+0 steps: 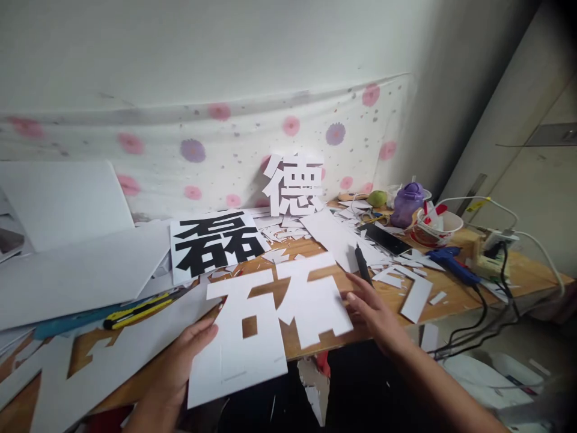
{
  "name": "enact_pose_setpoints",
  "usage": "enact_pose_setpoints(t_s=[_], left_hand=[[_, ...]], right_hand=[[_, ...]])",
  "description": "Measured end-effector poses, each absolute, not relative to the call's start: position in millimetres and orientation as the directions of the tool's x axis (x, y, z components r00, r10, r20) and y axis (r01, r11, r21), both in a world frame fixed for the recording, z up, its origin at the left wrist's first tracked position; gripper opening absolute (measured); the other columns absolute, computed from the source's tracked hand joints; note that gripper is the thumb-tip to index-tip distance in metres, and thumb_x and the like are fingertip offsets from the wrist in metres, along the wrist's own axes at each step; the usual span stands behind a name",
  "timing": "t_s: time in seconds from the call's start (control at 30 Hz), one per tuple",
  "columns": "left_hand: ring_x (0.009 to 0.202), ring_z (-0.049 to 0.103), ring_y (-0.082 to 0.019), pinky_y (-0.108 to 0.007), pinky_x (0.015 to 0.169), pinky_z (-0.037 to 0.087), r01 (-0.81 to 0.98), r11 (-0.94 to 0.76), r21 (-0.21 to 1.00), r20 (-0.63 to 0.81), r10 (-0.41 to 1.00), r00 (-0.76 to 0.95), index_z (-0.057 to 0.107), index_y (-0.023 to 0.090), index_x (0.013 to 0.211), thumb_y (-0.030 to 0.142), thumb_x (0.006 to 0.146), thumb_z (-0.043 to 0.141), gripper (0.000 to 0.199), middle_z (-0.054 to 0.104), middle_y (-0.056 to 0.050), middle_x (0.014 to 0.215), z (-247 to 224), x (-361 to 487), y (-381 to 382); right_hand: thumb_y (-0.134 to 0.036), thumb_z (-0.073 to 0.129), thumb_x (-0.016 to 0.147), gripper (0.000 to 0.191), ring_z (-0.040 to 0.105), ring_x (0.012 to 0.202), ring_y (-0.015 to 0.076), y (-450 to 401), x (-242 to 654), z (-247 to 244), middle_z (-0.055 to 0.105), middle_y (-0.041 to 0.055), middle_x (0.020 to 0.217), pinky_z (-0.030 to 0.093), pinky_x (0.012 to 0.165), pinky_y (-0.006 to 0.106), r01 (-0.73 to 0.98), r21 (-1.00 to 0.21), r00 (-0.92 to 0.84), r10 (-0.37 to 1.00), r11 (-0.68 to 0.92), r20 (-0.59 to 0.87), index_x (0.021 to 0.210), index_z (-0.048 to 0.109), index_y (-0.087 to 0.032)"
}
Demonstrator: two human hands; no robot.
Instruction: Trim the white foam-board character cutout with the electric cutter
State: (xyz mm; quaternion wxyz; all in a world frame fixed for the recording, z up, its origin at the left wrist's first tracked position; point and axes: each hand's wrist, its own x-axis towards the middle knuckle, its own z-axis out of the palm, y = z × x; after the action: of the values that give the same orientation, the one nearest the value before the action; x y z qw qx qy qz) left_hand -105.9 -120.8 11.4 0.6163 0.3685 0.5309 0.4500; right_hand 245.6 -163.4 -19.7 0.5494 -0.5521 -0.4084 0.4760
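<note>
My left hand [196, 340] grips the left edge of a white foam-board cut-out [261, 361] with its thumb on top. That board has a square hole and overhangs the table's front edge. Beside it, on the right, is a second white cut-out [318, 304] with notched edges. My right hand [369, 310] is at this second piece's right edge, fingers stretched and apart; whether they touch it is hard to tell. Behind the pieces lies a sheet with a black printed character [219, 246]. A white cut-out character [295, 183] leans against the floral cloth.
A yellow utility knife [139, 311] lies among large white boards [85, 273] on the left. On the right are a black marker [362, 264], a phone [386, 239], a blue glue gun [453, 264], a purple cup [408, 205], a bowl [439, 228], cables and scraps.
</note>
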Motion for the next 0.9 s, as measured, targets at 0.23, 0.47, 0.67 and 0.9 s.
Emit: enact_pose_setpoints(t_s=[0.23,0.47,0.67,0.9], left_hand=[[0.062,0.065,-0.020,-0.026,0.056,0.049,0.069,0.291,0.954,-0.285,0.955,-0.079,0.067,0.017,0.098,0.052,0.056,0.083,0.057,0.073,-0.004,0.075,-0.3,-108.2,-156.0],[0.091,0.069,-0.029,-0.036,0.075,0.055,0.324,0.159,0.933,-0.169,0.986,0.005,0.065,0.016,0.105,0.056,0.064,0.072,0.058,0.073,-0.012,0.102,-3.6,-94.7,-132.9],[0.128,0.051,-0.032,-0.051,0.107,0.041,0.788,-0.196,0.584,-0.001,0.970,0.242,0.059,0.023,0.125,0.050,0.078,0.061,0.055,0.056,-0.009,0.139,-8.4,-98.0,-121.7],[0.128,0.051,-0.031,-0.049,0.103,0.045,0.833,-0.521,0.187,0.189,0.851,0.490,0.050,0.032,0.135,0.047,0.079,0.066,0.060,0.050,-0.005,0.145,-38.3,-115.9,-116.0]], right_hand=[[-0.040,0.071,0.065,0.085,0.052,0.056,0.0140,-160.0,220.9,-31.1,0.060,-0.0031,0.067,0.039,0.053,0.026,0.083,-0.986,0.218,0.968,-0.143,-0.122,0.139,0.043,-0.008],[-0.037,0.070,0.067,0.050,0.069,0.081,0.0248,-151.1,246.9,-37.9,0.073,0.0126,0.102,0.055,0.075,0.039,0.216,-0.971,0.285,0.958,-0.107,-0.042,0.112,0.065,-0.016],[-0.041,0.068,0.077,0.046,0.056,0.123,0.0330,-152.4,259.8,-49.4,0.054,0.0166,0.140,0.049,0.098,0.048,0.453,-0.886,0.236,0.946,0.097,0.223,0.116,0.067,-0.019],[-0.030,0.062,0.085,0.020,0.067,0.090,0.0248,-146.0,286.0,-50.1,0.067,0.0120,0.104,0.056,0.080,0.042,0.851,-0.496,0.219,0.743,0.172,0.633,0.100,0.070,-0.020]])
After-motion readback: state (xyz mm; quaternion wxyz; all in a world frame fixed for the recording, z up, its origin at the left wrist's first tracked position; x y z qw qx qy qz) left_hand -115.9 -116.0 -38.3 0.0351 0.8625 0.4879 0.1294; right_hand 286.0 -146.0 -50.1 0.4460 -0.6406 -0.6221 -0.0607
